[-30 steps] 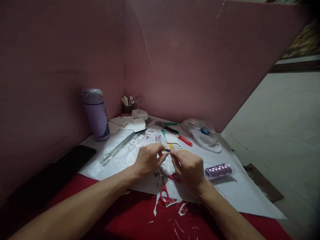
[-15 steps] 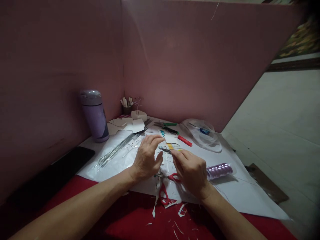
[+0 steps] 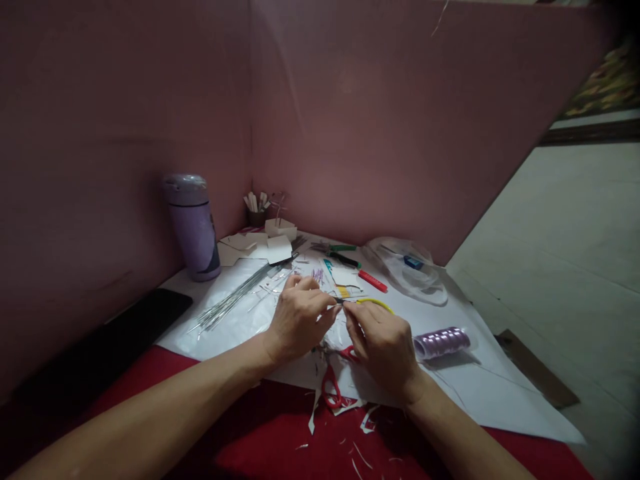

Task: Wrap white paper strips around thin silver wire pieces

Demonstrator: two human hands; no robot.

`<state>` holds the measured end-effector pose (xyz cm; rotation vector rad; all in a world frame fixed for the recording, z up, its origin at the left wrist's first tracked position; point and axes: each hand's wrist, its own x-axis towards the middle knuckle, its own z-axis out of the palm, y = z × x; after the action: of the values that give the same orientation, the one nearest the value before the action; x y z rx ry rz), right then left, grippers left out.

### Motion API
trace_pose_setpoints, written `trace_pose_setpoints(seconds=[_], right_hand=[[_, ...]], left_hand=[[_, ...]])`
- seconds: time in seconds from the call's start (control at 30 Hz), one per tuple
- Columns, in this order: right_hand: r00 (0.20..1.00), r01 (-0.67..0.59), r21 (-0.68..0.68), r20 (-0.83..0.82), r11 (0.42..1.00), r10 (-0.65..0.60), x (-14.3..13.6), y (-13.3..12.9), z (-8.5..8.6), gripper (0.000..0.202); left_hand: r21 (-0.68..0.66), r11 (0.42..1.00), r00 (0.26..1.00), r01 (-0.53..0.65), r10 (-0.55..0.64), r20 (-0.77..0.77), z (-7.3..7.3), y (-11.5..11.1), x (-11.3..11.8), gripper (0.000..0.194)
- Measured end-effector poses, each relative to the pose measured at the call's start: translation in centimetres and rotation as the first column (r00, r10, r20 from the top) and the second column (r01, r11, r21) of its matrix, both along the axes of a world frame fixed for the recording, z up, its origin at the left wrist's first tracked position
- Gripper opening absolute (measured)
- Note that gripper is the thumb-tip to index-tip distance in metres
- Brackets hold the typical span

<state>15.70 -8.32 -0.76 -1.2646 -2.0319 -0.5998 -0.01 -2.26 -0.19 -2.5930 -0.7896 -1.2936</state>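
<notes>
My left hand [image 3: 300, 319] is closed in a pinch, its fingertips almost meeting those of my right hand [image 3: 383, 340]. The right thumb and forefinger are pressed together too. Whatever lies between the fingertips is too small to make out. Just behind them is a dark-tipped tool with a yellow handle [image 3: 376, 304], partly covered by the right hand. Red-handled scissors [image 3: 330, 388] lie below and between my wrists, near paper scraps. To the right of my right hand rests a spool of shiny purple thread [image 3: 443, 343]. Small purple pieces [image 3: 317, 275] lie behind my left hand.
Thin metal wires [image 3: 233, 300] lie left on the white sheet [image 3: 520, 400]. A purple tumbler [image 3: 194, 230] and a black phone-like slab [image 3: 150, 317] stand farther left. Green-handled pliers [image 3: 345, 257], a red stick [image 3: 373, 281] and a clear plastic bag [image 3: 425, 283] are behind.
My left hand has closed from spread fingers into a pinch and come to my right fingertips. The yellow handle shows more beyond my right hand. The view has shifted slightly.
</notes>
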Motion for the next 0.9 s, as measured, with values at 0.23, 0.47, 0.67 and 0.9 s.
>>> trace_pose_setpoints(seconds=[0.23, 0.47, 0.67, 0.9], right_hand=[[0.992, 0.016, -0.002, -0.123, 1.0, -0.016, -0.9, -0.1, 0.2, 0.021], [0.989, 0.114, -0.009, -0.099, 0.993, -0.114, -1.4, -0.2, 0.5, 0.021], [0.976, 0.127, -0.139, -0.161, 0.982, -0.148, -1.6, -0.4, 0.1, 0.021], [0.947, -0.029, -0.189, -0.32, 0.982, -0.034, -1.7, -0.8, 0.4, 0.022]], left_hand=[[-0.022, 0.99, 0.99, -0.141, 0.142, 0.015, -0.3, -0.7, 1.1, 0.028], [-0.714, 0.687, 0.958, 0.134, 0.095, 0.271, -0.2, -0.8, 1.7, 0.014], [-0.789, 0.017, 0.765, 0.615, 0.23, 0.601, 0.6, -0.9, 1.5, 0.014], [-0.657, -0.056, 0.635, 0.752, 0.329, 0.699, 0.3, -0.7, 1.2, 0.015]])
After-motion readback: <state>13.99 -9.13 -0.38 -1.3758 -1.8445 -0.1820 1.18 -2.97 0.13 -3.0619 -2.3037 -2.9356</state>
